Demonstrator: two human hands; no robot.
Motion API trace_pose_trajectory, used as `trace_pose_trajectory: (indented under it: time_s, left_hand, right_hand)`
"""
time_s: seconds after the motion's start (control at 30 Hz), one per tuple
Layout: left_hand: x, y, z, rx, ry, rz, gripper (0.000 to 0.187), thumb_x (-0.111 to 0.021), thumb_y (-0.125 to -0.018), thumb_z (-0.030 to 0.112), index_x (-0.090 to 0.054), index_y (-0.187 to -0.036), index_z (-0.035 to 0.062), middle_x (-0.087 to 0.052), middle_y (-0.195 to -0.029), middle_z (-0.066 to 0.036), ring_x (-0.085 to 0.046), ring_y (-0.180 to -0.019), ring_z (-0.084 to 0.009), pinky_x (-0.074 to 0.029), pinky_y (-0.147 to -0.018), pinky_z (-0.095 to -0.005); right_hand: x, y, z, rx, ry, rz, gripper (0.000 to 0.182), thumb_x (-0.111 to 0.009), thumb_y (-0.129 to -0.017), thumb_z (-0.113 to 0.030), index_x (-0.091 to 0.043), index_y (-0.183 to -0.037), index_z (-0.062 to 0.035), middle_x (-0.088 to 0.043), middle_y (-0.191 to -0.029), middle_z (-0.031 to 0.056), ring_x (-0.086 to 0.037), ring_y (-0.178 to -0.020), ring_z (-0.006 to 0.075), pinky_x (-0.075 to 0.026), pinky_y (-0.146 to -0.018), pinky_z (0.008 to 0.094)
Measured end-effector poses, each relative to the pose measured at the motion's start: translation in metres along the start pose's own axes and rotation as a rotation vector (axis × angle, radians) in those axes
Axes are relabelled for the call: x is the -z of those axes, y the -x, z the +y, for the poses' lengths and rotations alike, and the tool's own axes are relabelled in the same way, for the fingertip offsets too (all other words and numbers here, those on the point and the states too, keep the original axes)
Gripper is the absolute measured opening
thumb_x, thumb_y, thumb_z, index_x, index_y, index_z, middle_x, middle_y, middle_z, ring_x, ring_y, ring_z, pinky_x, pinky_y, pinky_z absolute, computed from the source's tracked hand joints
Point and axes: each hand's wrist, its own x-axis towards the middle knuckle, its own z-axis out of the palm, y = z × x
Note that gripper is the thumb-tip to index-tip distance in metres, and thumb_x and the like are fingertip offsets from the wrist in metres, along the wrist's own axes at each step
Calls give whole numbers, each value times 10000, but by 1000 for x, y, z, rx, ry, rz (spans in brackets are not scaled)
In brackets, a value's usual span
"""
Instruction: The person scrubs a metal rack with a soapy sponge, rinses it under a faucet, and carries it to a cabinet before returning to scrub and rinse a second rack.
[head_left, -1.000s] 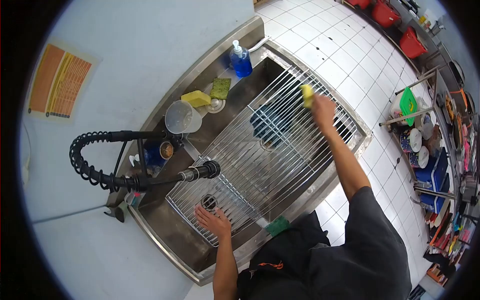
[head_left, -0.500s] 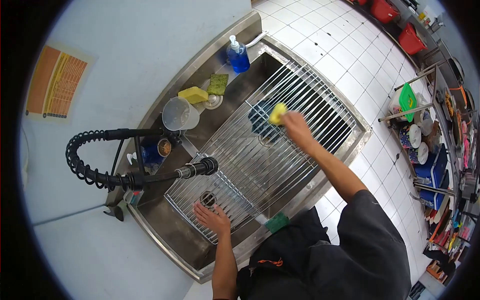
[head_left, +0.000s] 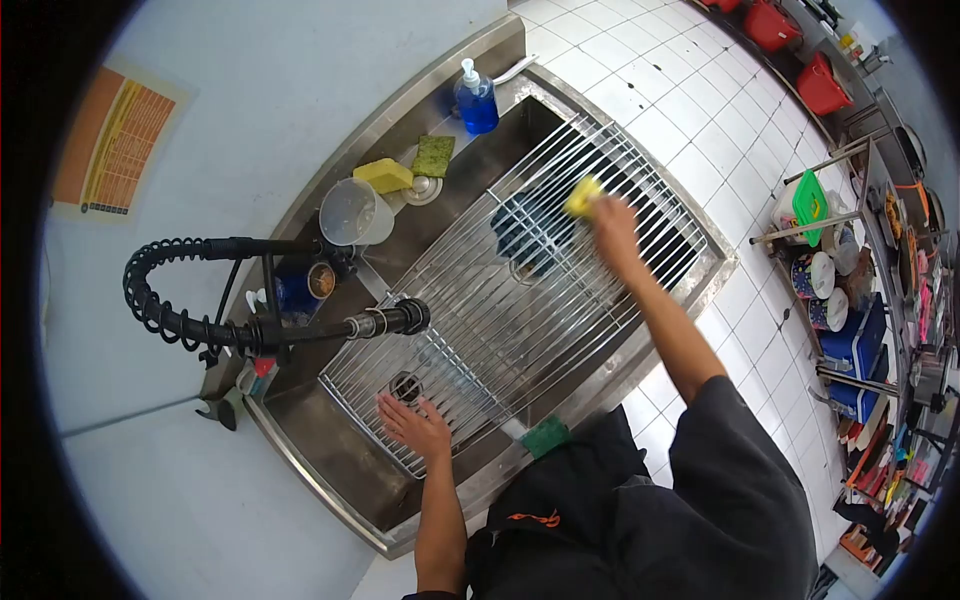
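Observation:
A long chrome wire rack (head_left: 470, 340) lies across a steel double sink (head_left: 325, 470). My right hand (head_left: 615, 235) grips a yellow sponge (head_left: 583, 197) against the bars toward the rack's far right end. Flat on the near left end of the rack rests my left hand (head_left: 416, 424), fingers stretched out, by a drain (head_left: 406, 386) visible below. Through the wires a dark blue cloth-like item (head_left: 535, 228) shows in the basin, near the right hand.
A black spring faucet (head_left: 385, 318) reaches over the left basin. Along the back ledge stand a clear plastic container (head_left: 352, 212), a yellow sponge block (head_left: 383, 176), a green scouring pad (head_left: 433, 157) and a blue soap bottle (head_left: 477, 100). A green pad (head_left: 545, 437) sits on the front edge.
My right hand has moved the sponge a little right and up along the rack. My left hand stays on the rack; the whole view has shifted slightly.

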Motion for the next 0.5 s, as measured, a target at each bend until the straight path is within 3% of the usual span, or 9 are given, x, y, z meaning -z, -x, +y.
trace_pose_trajectory:
  time_s: [0.03, 0.1, 0.2, 0.23, 0.3, 0.4, 0.43, 0.5]
  left_hand:
    - [0, 1, -1, -7, 2, 10, 726, -408, -1021, 428, -200, -1571, 1, -222, -1632, -193, -211, -1500, -386, -202, -1165, -603]
    - [-3, 1, -2, -25, 15, 32, 728, -408, -1022, 426, -196, -1572, -1, -222, -1633, -192, -218, -1497, -387, -211, -1163, -596]
    - [-6, 1, -3, -36, 11, 63, 732, -407, -1030, 450, -193, -1584, 22, -237, -1631, -193, -256, -1471, -410, -216, -1159, -577]
    - [-6, 0, 0, -29, 3, 55, 733, -413, -1025, 440, -197, -1578, 11, -239, -1629, -193, -253, -1476, -402, -222, -1157, -576]
    - [-3, 1, 0, -11, -26, 34, 736, -425, -1015, 421, -204, -1568, -12, -242, -1627, -194, -246, -1485, -385, -235, -1154, -573]
    - [-5, 0, -3, -31, -41, 52, 741, -429, -1012, 424, -214, -1562, -23, -261, -1618, -199, -267, -1474, -380, -245, -1146, -564]
    - [-7, 0, -4, -34, -38, 53, 741, -420, -1018, 434, -205, -1568, -15, -254, -1621, -200, -263, -1476, -384, -242, -1148, -561]
    - [-7, 0, -6, -42, -28, 57, 743, -401, -1032, 456, -187, -1579, 1, -241, -1626, -204, -255, -1479, -391, -235, -1150, -556]
  right_hand:
    - [7, -11, 24, -141, 64, 14, 284, -609, -831, -32, -642, -1110, -72, -603, -957, 155, -598, -877, 335, -472, -749, 466]
    - [22, -24, 57, -185, 186, 194, 296, -608, -820, -36, -637, -1114, -62, -600, -955, 165, -599, -882, 352, -474, -756, 482]
    - [9, -16, 59, -374, 145, 95, 318, -608, -802, -22, -630, -1116, -58, -603, -970, 164, -595, -911, 360, -476, -765, 486]
    - [2, -6, 38, -309, 126, 152, 339, -609, -786, -11, -629, -1121, -62, -609, -990, 164, -595, -928, 358, -478, -769, 488]
    - [3, 13, -12, -201, -2, 34, 334, -617, -785, -10, -631, -1114, -70, -611, -996, 158, -593, -911, 350, -474, -761, 485]
    - [20, 25, -21, 103, -50, -27, 314, -615, -802, -22, -629, -1111, -76, -619, -990, 154, -595, -887, 350, -468, -749, 481]
    - [17, 24, 4, 39, 32, -103, 316, -617, -814, -35, -629, -1126, -83, -632, -971, 141, -600, -884, 342, -466, -740, 476]
    - [24, 9, 50, -116, 102, -7, 291, -619, -827, -45, -633, -1115, -80, -637, -927, 142, -605, -891, 346, -477, -761, 483]
